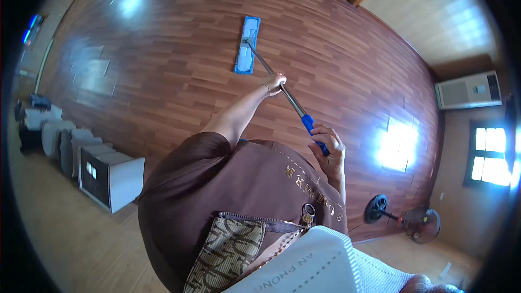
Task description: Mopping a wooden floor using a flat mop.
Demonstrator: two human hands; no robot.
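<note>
A flat mop with a blue rectangular head (247, 54) rests on the wood-plank floor ahead of me. Its metal pole (293, 100) slants back toward my body and ends in a blue grip (308, 123). My left hand (274, 83) is wrapped round the pole partway down, arm stretched forward. At the upper end, my right hand (330, 147) is closed about the blue grip, with its fingers curled over it.
Chairs and a dark-fronted white cabinet (111, 176) line the left side. A standing fan (422, 225) with a round black base (375, 209) is at the lower right. A white air conditioner (469, 91) and a bright window (489, 154) are at the right wall.
</note>
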